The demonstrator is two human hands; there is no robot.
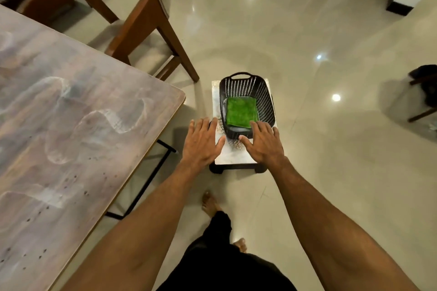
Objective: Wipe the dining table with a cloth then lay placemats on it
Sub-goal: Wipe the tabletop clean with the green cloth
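Note:
A folded green cloth [240, 112] lies flat in the bottom of a black perforated basket [264, 94]. The basket stands on a small low stool with a pale top [233, 156] on the floor. My left hand [202, 143] hovers spread open over the stool's left edge, holding nothing. My right hand [263, 143] is spread open at the basket's near rim, its fingertips just short of the cloth. The dining table [71, 125], with a marbled grey-pink top and wooden edge, fills the left side. No placemats show.
A wooden chair with a cream cushion [142, 19] stands beyond the table's far corner. The table's black metal leg frame [146, 179] reaches toward the stool. My bare feet [210, 203] stand on glossy floor tiles. Dark furniture [423, 92] sits at the right edge.

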